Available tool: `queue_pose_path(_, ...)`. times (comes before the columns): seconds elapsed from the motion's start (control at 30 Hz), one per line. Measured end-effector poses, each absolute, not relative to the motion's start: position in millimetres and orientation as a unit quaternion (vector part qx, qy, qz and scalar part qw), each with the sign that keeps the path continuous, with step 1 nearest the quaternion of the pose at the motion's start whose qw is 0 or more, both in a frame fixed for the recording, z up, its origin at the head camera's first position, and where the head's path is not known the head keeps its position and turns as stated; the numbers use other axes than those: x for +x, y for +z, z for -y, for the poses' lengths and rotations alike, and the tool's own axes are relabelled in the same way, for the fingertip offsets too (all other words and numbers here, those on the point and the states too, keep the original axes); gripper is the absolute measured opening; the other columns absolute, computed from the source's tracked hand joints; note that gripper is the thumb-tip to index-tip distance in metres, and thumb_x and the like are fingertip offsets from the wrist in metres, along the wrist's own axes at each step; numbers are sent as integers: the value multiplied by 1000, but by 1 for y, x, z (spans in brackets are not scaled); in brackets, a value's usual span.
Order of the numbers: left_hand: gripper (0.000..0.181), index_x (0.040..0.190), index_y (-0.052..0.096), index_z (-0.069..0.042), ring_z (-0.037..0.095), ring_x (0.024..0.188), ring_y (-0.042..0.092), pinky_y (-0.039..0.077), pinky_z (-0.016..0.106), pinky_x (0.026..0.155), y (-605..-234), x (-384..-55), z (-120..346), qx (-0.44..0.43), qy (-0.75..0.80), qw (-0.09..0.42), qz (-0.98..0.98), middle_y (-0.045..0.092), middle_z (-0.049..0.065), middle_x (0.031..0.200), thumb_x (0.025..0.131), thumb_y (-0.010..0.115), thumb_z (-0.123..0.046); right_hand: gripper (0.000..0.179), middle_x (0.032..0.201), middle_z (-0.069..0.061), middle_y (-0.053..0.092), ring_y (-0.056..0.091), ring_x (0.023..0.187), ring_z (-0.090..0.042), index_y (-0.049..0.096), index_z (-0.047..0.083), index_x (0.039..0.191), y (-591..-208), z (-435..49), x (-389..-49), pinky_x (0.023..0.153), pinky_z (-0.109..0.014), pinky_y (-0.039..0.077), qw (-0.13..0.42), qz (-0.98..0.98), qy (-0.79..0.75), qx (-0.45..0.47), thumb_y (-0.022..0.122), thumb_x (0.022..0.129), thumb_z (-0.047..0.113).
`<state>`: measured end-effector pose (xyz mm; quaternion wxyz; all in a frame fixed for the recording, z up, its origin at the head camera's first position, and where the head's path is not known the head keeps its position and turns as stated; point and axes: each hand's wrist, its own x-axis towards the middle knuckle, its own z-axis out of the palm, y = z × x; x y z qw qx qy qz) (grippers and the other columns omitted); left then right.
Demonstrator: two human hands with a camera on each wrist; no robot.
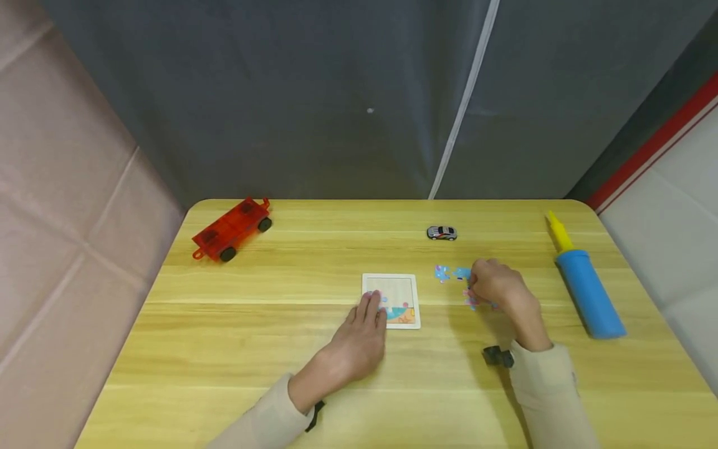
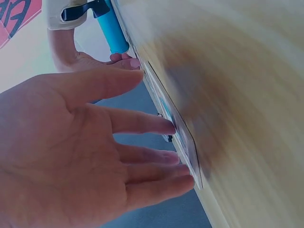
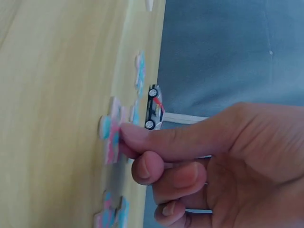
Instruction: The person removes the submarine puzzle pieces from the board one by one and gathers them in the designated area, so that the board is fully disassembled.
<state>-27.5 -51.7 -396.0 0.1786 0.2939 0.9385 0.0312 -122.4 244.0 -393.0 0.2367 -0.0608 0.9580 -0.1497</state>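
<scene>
A small square jigsaw tray (image 1: pixel 416 300) with a pale rim lies mid-table, its lower part holding coloured pieces. My left hand (image 1: pixel 359 343) rests its fingers over the tray's left side. In the left wrist view those fingers (image 2: pixel 147 124) are fairly straight and touch the tray (image 2: pixel 191 152). To the tray's right, my right hand (image 1: pixel 500 287) pinches a pink and blue jigsaw piece (image 3: pixel 113 133) between thumb and forefinger, just over the table. Other loose jigsaw pieces (image 1: pixel 442 273) lie around it, some partly hidden by the hand.
A silver toy car (image 1: pixel 442 232) stands beyond the loose pieces. At the far left is a red toy wagon (image 1: pixel 232 229) with black wheels. A blue hand pump (image 1: pixel 591 293) with a yellow nozzle lies at the right. Behind the table hangs a dark grey curtain (image 1: pixel 308 100).
</scene>
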Motion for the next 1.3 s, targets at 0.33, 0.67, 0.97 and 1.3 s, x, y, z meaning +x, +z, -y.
queue_pose_path(0.33, 56, 160, 44, 12, 51, 162, 32, 38, 56, 130, -390, -25, 50, 274, -11, 171, -946, 32, 37, 171, 115, 48, -22, 17, 79, -1, 63, 51, 70, -13, 73, 6, 93, -379, -185, -117, 62, -28, 42, 143, -950, -213, -177, 68, 108, 11)
queue_pose_path(0.67, 54, 156, 53, 11, 50, 153, 48, 51, 49, 121, -395, -22, 43, 274, -83, 177, -942, 44, 36, 165, 116, 52, -26, 15, 107, -11, 76, 70, 96, -21, 77, -3, 116, -404, -131, -126, 88, -38, 62, 181, -905, -260, -282, 67, 107, 2)
queue_pose_path(0.97, 62, 161, 45, 10, 55, 156, 39, 52, 51, 119, -451, -26, 42, 294, -151, 165, -929, 35, 40, 168, 114, 56, -29, 15, 104, -11, 80, 73, 96, -22, 80, -3, 109, -414, -125, -129, 89, -38, 63, 172, -900, -279, -286, 66, 103, -5)
queue_pose_path(1.3, 63, 160, 50, 7, 56, 155, 41, 55, 50, 115, -470, -29, 41, 296, -168, 148, -929, 39, 39, 166, 113, 57, -35, 7, 92, -6, 69, 58, 82, -14, 74, 0, 103, -419, -117, -123, 75, -28, 54, 165, -914, -280, -244, 68, 105, -2)
